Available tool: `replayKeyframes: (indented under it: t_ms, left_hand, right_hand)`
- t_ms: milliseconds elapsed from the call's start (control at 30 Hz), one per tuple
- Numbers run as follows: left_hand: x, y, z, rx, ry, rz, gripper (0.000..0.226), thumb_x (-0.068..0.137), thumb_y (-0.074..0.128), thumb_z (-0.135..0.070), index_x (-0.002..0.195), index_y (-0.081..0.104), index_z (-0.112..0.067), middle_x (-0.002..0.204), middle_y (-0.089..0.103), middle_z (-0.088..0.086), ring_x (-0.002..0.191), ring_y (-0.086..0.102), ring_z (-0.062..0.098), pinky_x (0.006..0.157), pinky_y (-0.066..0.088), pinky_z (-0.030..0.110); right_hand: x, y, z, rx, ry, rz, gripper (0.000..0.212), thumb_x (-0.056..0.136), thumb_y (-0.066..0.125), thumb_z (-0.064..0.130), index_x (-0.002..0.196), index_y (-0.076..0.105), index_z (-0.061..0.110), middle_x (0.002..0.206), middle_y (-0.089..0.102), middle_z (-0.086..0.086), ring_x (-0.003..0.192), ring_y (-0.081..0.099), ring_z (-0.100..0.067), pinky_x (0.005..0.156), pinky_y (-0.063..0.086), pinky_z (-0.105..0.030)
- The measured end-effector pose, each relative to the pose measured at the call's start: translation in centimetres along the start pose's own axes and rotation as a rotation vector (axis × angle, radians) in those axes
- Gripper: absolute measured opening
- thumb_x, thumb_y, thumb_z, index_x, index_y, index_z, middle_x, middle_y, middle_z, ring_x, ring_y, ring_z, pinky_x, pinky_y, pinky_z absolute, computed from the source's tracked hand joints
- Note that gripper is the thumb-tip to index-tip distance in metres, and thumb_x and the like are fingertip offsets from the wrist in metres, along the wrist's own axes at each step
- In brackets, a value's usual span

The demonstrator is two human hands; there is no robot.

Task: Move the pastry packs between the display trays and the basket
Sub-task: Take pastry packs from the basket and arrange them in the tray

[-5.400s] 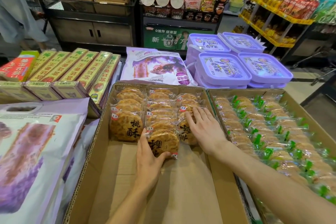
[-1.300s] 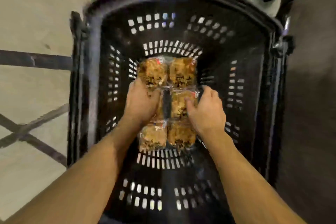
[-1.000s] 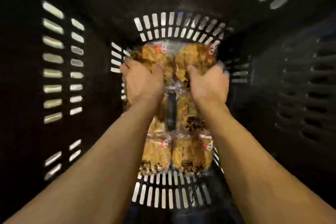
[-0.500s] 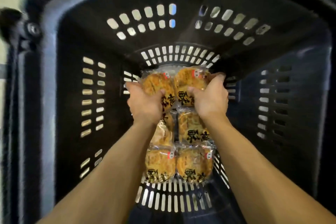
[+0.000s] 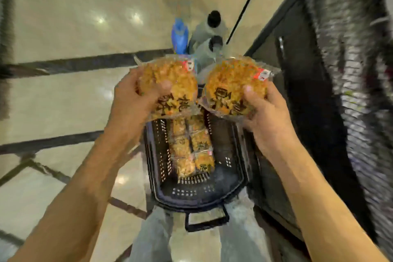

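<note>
Gripping one clear-wrapped pastry pack apiece, both hands are raised above the black basket [image 5: 197, 189], which stands on the floor between the person's legs. The left hand [image 5: 131, 102] holds the left pastry pack [image 5: 170, 85] with its thumb curled over the front of the wrapper and its fingers [image 5: 136, 78] tucked behind the left edge. The right hand [image 5: 268, 112] holds the right pastry pack [image 5: 234, 87] the same way, thumb pressed on the front and the other fingers hidden behind the wrapper. The two packs sit side by side, nearly touching at their inner edges, each a round golden cake with black characters printed across the wrapper and a small red and white label at the upper right corner.

Below them, on the basket's slotted bottom, lie the remaining packs [image 5: 191, 149], in two short columns; the raised packs cover the far end of the basket, so how many lie there cannot be told. The basket's handle [image 5: 206, 222] hangs down at its near end. Beyond the basket, a blurred blue object [image 5: 179, 35] and grey wheeled fittings [image 5: 209, 34] stand on the pale tiled floor [image 5: 63, 17], which is crossed by dark lines. Right of the basket rises a dark panel [image 5: 308, 70], and past it a smeared, shiny mass that is too blurred to identify.
</note>
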State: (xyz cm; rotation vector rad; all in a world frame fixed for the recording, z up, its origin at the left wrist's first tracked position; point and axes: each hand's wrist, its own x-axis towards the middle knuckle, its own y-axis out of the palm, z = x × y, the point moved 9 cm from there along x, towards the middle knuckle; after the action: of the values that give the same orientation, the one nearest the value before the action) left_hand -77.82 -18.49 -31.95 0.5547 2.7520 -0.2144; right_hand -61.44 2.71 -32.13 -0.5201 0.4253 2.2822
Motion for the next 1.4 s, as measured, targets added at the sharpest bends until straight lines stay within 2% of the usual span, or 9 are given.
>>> replayKeyframes:
  t_ms: [100, 200, 333, 500, 667, 800, 933, 1067, 1400]
  left_hand:
    - [-5.8, 1.3, -11.2, -0.132, 0.134, 0.169, 0.035, 0.086, 0.075, -0.016, 0.120, 0.065, -0.017, 0.106, 0.076, -0.003, 0.099, 0.072, 0.015, 0.079, 0.057, 0.033]
    - [-12.8, 4.6, -19.8, -0.260, 0.211, 0.365, 0.033, 0.085, 0.074, -0.017, 0.117, 0.064, -0.018, 0.105, 0.076, -0.004, 0.100, 0.072, 0.015, 0.077, 0.058, 0.029]
    - [-23.4, 10.9, -26.4, -0.288, 0.331, 0.594, 0.030, 0.085, 0.071, -0.018, 0.115, 0.065, -0.022, 0.109, 0.075, -0.002, 0.106, 0.071, 0.019, 0.089, 0.058, 0.039]
    - [-36.1, 22.0, -28.2, -0.221, 0.336, 0.909, 0.036, 0.077, 0.076, -0.029, 0.112, 0.067, -0.025, 0.107, 0.076, -0.002, 0.102, 0.072, 0.019, 0.091, 0.057, 0.053]
    - [-50.0, 34.8, -26.8, -0.093, 0.398, 1.237, 0.037, 0.075, 0.084, -0.024, 0.107, 0.066, -0.021, 0.090, 0.078, -0.006, 0.085, 0.074, 0.010, 0.072, 0.058, 0.025]
    - [-60.8, 45.6, -24.2, 0.065, 0.459, 1.444, 0.030, 0.081, 0.080, -0.006, 0.105, 0.067, -0.018, 0.085, 0.077, -0.010, 0.078, 0.072, 0.004, 0.064, 0.054, 0.016]
    - [-66.2, 55.9, -21.6, 0.297, 0.646, 1.520, 0.051, 0.065, 0.088, -0.038, 0.108, 0.068, -0.022, 0.098, 0.077, -0.005, 0.093, 0.073, 0.013, 0.081, 0.057, 0.032]
    - [-66.9, 63.4, -18.8, 0.652, 1.020, 1.494, 0.037, 0.073, 0.086, -0.037, 0.100, 0.061, -0.032, 0.086, 0.070, -0.015, 0.084, 0.066, 0.007, 0.075, 0.050, 0.030]
    - [-68.5, 76.8, -15.0, 1.440, 1.786, 1.322, 0.045, 0.092, 0.066, -0.032, 0.132, 0.047, -0.025, 0.124, 0.065, 0.001, 0.115, 0.061, 0.027, 0.085, 0.053, 0.040]
  right_hand:
    - [-10.0, -1.1, 9.2, 0.184, -0.104, -0.060, 0.035, 0.096, 0.059, 0.018, 0.131, 0.057, 0.014, 0.125, 0.068, -0.009, 0.109, 0.067, -0.029, 0.071, 0.062, -0.043]
    - [-19.9, -4.4, 15.6, 0.250, -0.249, -0.179, 0.067, 0.083, 0.073, 0.032, 0.143, 0.051, 0.011, 0.139, 0.060, -0.019, 0.126, 0.058, -0.040, 0.096, 0.052, -0.062]
    - [-32.6, -11.5, 20.1, 0.260, -0.416, -0.427, 0.059, 0.081, 0.079, 0.026, 0.134, 0.058, 0.012, 0.128, 0.068, -0.014, 0.117, 0.065, -0.034, 0.099, 0.048, -0.066]
    - [-48.2, -21.9, 20.2, 0.335, -0.559, -0.793, 0.060, 0.078, 0.072, 0.019, 0.135, 0.057, 0.007, 0.123, 0.070, -0.015, 0.115, 0.066, -0.037, 0.093, 0.056, -0.054]
    - [-61.6, -32.6, 16.7, 0.320, -0.591, -1.109, 0.064, 0.070, 0.083, 0.030, 0.128, 0.062, 0.016, 0.116, 0.074, -0.010, 0.110, 0.069, -0.034, 0.100, 0.049, -0.063]
    - [-70.0, -43.1, 13.9, 0.261, -0.526, -1.309, 0.062, 0.066, 0.083, 0.031, 0.122, 0.063, 0.016, 0.112, 0.075, -0.008, 0.100, 0.072, -0.019, 0.089, 0.060, -0.040]
    - [-74.1, -53.1, 12.1, 0.060, -0.382, -1.373, 0.035, 0.086, 0.076, 0.010, 0.115, 0.059, 0.016, 0.094, 0.067, 0.013, 0.070, 0.064, 0.015, 0.063, 0.048, -0.006]
    - [-73.3, -62.1, 10.2, -0.471, -0.045, -1.330, 0.036, 0.084, 0.080, 0.035, 0.108, 0.055, 0.027, 0.098, 0.068, 0.009, 0.090, 0.067, -0.009, 0.080, 0.053, -0.039]
    - [-64.9, -73.6, 11.0, -1.329, 0.465, -0.992, 0.049, 0.093, 0.062, 0.028, 0.136, 0.041, 0.017, 0.120, 0.059, -0.009, 0.113, 0.057, -0.032, 0.078, 0.048, -0.039]
